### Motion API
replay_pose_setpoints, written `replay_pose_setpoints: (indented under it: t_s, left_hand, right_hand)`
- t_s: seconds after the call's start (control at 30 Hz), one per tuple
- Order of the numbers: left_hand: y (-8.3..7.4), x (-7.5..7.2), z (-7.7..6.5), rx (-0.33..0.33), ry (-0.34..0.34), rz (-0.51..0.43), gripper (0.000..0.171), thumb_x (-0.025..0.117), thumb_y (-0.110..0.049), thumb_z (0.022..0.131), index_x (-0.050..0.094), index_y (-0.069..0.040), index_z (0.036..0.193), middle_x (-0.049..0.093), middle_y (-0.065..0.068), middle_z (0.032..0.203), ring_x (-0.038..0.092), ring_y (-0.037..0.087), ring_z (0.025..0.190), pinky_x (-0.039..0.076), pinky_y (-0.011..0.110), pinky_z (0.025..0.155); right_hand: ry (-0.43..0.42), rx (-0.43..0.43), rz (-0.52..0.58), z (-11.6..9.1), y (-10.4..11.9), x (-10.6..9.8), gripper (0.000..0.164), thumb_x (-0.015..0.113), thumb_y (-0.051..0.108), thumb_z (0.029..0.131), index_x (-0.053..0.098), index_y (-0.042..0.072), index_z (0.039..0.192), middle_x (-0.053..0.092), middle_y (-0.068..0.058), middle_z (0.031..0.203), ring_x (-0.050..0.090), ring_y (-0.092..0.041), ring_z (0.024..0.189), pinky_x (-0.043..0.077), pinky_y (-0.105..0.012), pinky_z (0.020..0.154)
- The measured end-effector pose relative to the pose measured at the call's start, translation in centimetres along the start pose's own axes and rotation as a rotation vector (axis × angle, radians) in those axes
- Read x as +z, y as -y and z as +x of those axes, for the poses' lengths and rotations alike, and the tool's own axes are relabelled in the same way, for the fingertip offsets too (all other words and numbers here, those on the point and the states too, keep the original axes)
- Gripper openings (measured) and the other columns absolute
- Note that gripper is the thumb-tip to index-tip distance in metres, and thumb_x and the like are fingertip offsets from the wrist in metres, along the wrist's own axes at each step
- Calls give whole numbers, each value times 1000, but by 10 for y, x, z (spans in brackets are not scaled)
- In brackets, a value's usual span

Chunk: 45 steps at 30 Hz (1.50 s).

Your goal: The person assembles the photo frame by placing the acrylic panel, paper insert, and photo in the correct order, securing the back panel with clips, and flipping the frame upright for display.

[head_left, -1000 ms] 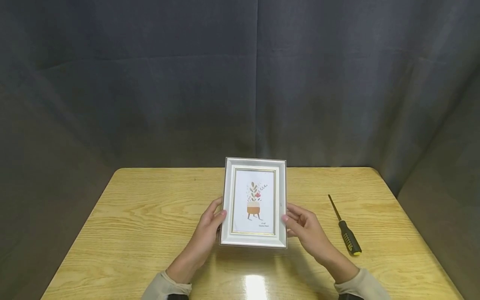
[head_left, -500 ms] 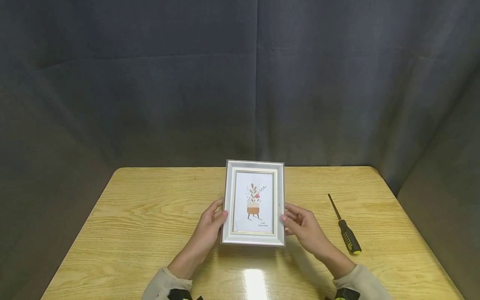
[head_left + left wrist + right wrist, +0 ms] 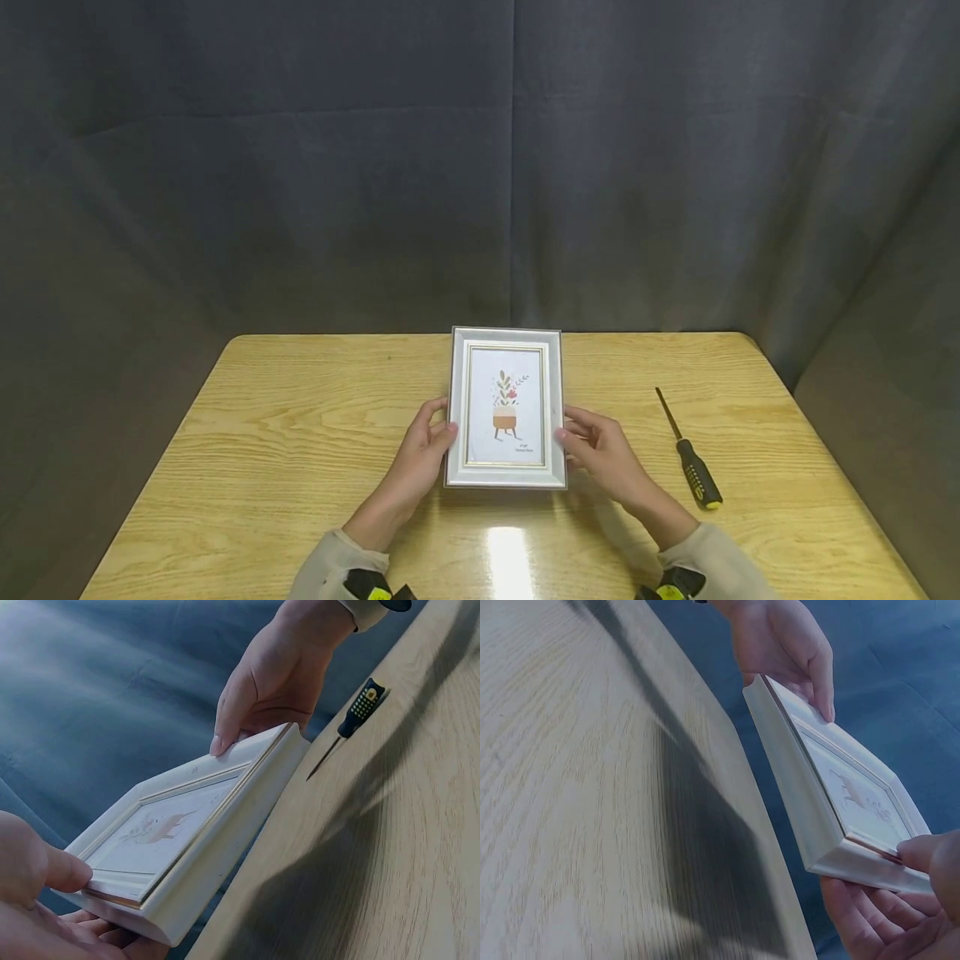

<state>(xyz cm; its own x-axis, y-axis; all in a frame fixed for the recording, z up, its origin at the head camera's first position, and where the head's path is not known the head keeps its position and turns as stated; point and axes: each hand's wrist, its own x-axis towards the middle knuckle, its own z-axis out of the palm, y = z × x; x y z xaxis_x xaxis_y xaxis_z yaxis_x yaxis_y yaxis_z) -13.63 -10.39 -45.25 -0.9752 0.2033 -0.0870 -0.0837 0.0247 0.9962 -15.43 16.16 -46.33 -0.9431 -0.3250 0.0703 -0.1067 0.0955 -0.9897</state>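
Both hands hold a white picture frame (image 3: pixel 551 400) upright above the table, its front tilted toward the head camera. Behind its glazing is a print of a potted plant with a red flower (image 3: pixel 506 408). My left hand (image 3: pixel 416 454) grips the left side, thumb on the front and fingers behind. On the opposite side my right hand (image 3: pixel 611 458) pinches the edge the same way. In the left wrist view the picture frame (image 3: pixel 225 817) shows its thick side moulding, clear of the wood. The fingers behind the frame are mostly hidden in the head view.
A screwdriver (image 3: pixel 697 475) with a black and yellow handle lies on the right of the wooden table (image 3: pixel 300 417), its blade pointing to the back. Dark curtains (image 3: pixel 360 183) hang behind and at both sides. The frame casts a shadow (image 3: pixel 712 862) on the tabletop.
The picture frame has sunk slightly, tilted back a little and shifted slightly left at its right side, the right hand moving with it. Both hands keep their grip. The screwdriver stays put.
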Motion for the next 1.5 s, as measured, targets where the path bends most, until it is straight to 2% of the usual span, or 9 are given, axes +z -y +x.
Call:
replay_pose_setpoints:
  t_s: [0.23, 0.63, 0.87, 1.0, 1.13, 1.23, 1.37, 1.5]
  left_hand:
    - [7, -1, 6, -10, -16, 17, 44, 38, -17, 101, 28, -6, 142, 58, 21, 124, 60, 25, 107, 46, 38, 92]
    - [21, -2, 13, -30, -29, 53, 43, 39, -17, 100, 31, -3, 141, 60, 22, 121, 62, 24, 103, 45, 41, 92]
    - [23, 0, 13, -38, -30, 100, 45, 39, -16, 100, 30, 1, 141, 59, 23, 121, 61, 25, 102, 45, 42, 92]
    - [24, 0, 14, -41, -28, 127, 50, 39, -14, 100, 26, 7, 144, 57, 26, 123, 58, 29, 110, 41, 44, 98]
    - [28, 0, 16, -18, -34, 163, 53, 40, -12, 99, 25, 14, 143, 46, 32, 135, 45, 36, 126, 33, 43, 104]
    - [30, 1, 18, -7, -35, 206, 53, 41, -12, 98, 26, 14, 142, 36, 32, 142, 35, 37, 132, 28, 42, 106]
    - [32, 1, 18, 5, -22, 245, 54, 41, -11, 98, 26, 13, 143, 34, 30, 144, 34, 37, 133, 27, 42, 107]
    - [35, 1, 18, 14, -18, 256, 54, 42, -10, 97, 25, 12, 144, 39, 30, 141, 39, 37, 130, 31, 42, 105]
  right_hand:
    - [-35, 8, -3, 6, -9, 3, 48, 53, 5, 92, 41, -17, 133, 60, -36, 106, 67, -23, 82, 55, -40, 70]
    - [-55, 67, -47, 9, -16, 5, 45, 53, 4, 92, 43, -16, 132, 62, -33, 105, 67, -29, 83, 55, -38, 68]
    - [-80, 113, -84, 9, -18, 6, 46, 53, 4, 92, 43, -14, 133, 63, -29, 103, 66, -25, 81, 56, -36, 66]
    - [-71, 131, -108, 8, -20, 5, 47, 54, 6, 92, 44, -13, 134, 63, -26, 101, 66, -25, 78, 56, -35, 63]
    - [-61, 135, -132, 7, -22, 4, 48, 55, 8, 92, 44, -14, 133, 64, -25, 100, 66, -25, 77, 56, -35, 62]
    - [-62, 139, -149, 7, -25, 4, 47, 56, 9, 92, 45, -14, 132, 64, -24, 100, 66, -24, 79, 56, -34, 63]
    - [-75, 136, -200, 8, -28, 4, 45, 56, 9, 91, 48, -13, 130, 64, -22, 100, 66, -25, 83, 56, -35, 67]
    - [-112, 140, -279, 10, -32, 4, 44, 59, 10, 90, 52, -11, 128, 66, -18, 101, 64, -24, 90, 54, -33, 75]
